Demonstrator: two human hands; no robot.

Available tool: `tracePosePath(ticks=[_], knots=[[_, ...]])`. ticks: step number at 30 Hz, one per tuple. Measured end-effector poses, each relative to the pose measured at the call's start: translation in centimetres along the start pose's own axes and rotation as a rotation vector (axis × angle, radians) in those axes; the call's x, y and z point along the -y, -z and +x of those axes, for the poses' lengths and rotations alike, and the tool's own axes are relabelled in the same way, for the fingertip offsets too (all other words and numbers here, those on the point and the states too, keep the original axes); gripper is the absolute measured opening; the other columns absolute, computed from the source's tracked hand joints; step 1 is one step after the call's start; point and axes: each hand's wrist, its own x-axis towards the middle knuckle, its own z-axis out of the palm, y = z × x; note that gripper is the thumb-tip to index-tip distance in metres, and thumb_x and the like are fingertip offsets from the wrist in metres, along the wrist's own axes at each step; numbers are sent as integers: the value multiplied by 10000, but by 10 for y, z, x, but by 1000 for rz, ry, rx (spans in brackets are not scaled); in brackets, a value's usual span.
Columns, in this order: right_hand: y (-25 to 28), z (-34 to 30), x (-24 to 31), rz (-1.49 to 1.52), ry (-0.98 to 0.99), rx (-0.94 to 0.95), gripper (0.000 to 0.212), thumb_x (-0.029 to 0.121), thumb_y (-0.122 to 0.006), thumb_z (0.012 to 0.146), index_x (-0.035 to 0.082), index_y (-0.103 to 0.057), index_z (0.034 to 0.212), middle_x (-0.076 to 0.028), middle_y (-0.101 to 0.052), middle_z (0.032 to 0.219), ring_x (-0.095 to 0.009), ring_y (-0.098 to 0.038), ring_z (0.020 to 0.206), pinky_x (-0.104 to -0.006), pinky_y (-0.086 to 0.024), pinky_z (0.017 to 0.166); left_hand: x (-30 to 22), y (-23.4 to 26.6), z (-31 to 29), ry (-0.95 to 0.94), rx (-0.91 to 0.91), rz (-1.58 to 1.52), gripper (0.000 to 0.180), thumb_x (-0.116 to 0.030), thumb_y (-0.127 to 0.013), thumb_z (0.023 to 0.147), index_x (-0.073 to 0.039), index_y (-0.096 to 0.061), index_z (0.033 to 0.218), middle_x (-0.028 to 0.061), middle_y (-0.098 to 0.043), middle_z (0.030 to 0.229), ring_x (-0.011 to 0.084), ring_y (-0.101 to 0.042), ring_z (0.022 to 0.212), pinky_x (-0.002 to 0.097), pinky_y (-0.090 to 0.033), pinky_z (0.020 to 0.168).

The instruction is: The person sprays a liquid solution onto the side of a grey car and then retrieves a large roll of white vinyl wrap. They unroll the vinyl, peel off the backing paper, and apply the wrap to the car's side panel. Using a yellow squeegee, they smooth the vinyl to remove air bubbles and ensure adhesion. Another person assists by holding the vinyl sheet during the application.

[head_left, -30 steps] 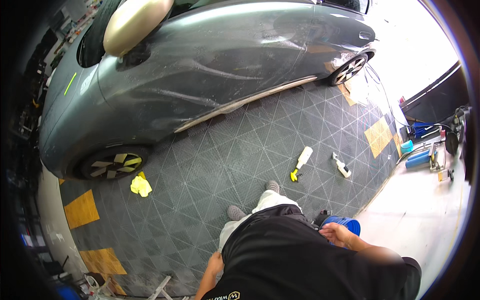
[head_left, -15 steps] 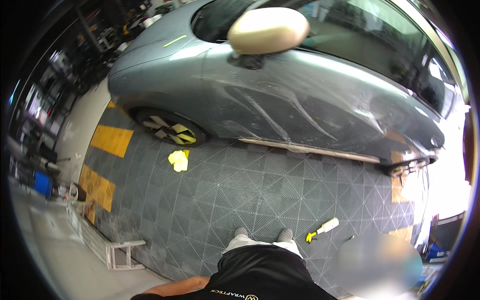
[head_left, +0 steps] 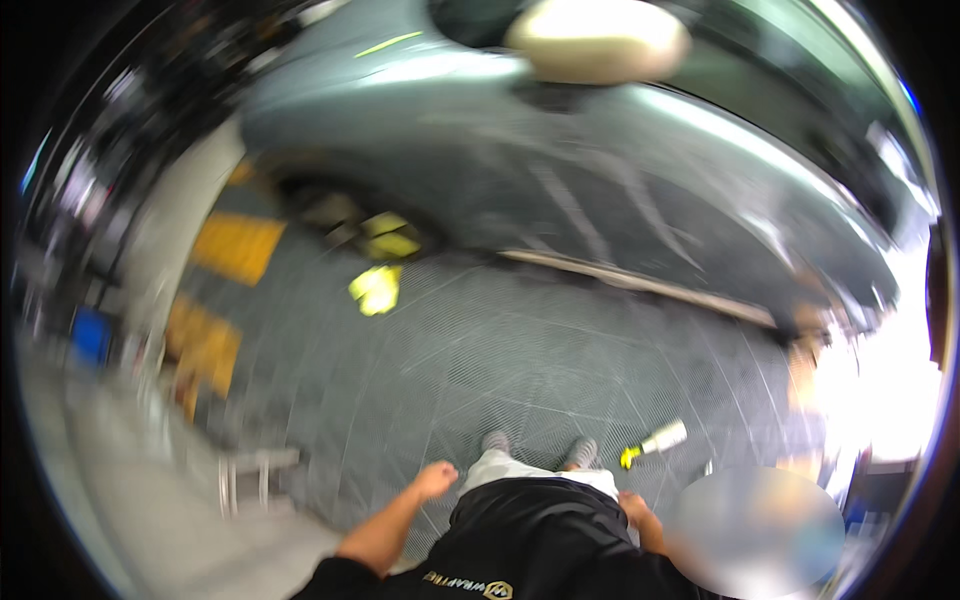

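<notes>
My left hand [head_left: 436, 480] hangs beside my left hip over the dark tiled floor. Its fingers look loosely curled, and I see nothing in them. At my right hip is my right hand [head_left: 634, 508], its fingers partly hidden and smeared by motion. A spray bottle [head_left: 663, 438] with a yellow head lies on its side on the floor, closest to my right hand but apart from it. Ahead stands a grey-blue car [head_left: 480, 150], side-on, with pale creased streaks down its door. Its mirror [head_left: 600, 40] is cream-coloured.
A crumpled yellow cloth [head_left: 376, 290] lies on the floor by the front wheel [head_left: 345, 222]. To the left are yellow floor tiles [head_left: 238, 247] and a pale metal step frame [head_left: 262, 478]. One yellow strip [head_left: 388, 44] sits on the car's hood. A blurred oval covers the lower right.
The view has shifted and blurred, with the car now higher and further right. My left hand has come into sight from the lower edge, and my right hand now shows at my hip.
</notes>
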Motion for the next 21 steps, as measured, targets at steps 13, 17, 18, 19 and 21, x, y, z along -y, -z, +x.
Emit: tracePosePath(ticks=[13,17,18,19,21], knots=[[28,-98,87,252,-384,47,601,585,-475,940,43,-630,1147,-280,-661,1070,-437,-618,1075,-471,-468,951,-85,1,-35,8,494,157,552,-454,-623,896,0,-577,1207,237,-637,1180,388,-607,1111,435,-486,918],[12,-64,75,154,-359,105,632,607,-469,938,19,-619,1111,-293,-658,1027,-460,-611,1056,-491,-470,918,-80,14,-105,100,191,-1,446,-368,-590,937,12,-545,1167,271,-636,1134,409,-616,1069,446,-489,898],[34,-54,102,120,-333,124,620,594,-471,943,14,-619,1104,-294,-657,1021,-465,-608,1053,-494,-471,914,-83,31,-108,85,167,-37,420,-352,-586,942,7,-541,1155,272,-641,1108,409,-625,1046,445,-493,880],[68,-45,132,70,-306,153,608,581,-473,947,9,-618,1096,-296,-655,1016,-470,-604,1050,-498,-471,909,-84,37,-115,80,141,-89,393,-337,-582,947,2,-538,1142,274,-647,1082,408,-633,1022,445,-497,863],[81,0,170,48,-178,176,553,518,-478,964,-5,-607,1089,-299,-648,1008,-477,-590,1052,-511,-471,897,-60,80,-101,49,264,-176,358,-322,-579,949,-14,-541,1127,265,-655,1023,417,-641,964,453,-499,825]])
